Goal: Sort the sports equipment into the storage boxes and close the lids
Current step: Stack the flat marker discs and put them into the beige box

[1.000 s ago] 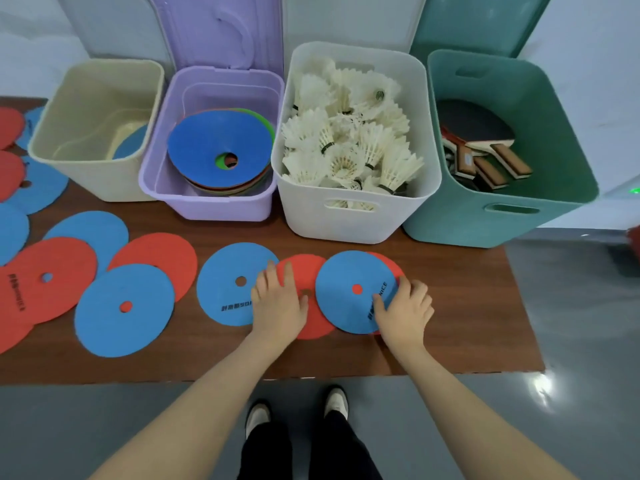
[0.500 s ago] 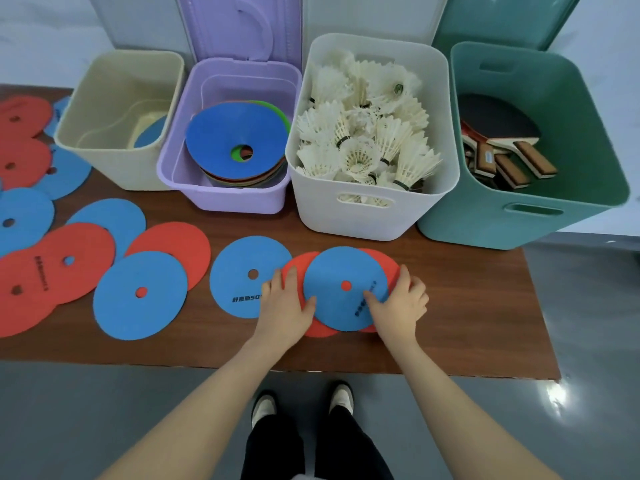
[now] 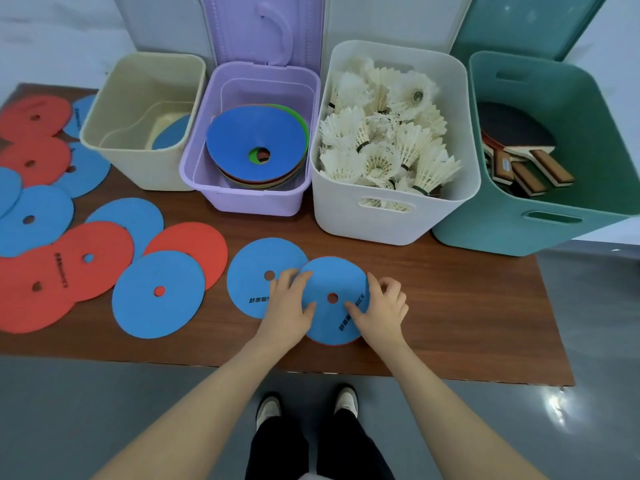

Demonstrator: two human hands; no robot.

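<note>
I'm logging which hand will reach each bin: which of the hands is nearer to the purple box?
Left. The left hand lies on the disc stack's left edge, almost straight below the purple box; the right hand grips the stack's right edge, farther over.

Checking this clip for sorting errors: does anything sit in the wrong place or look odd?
One blue disc lies alone in the cream box, while the other boxed discs are stacked in the purple box. Nothing looks spilled or damaged.
</note>
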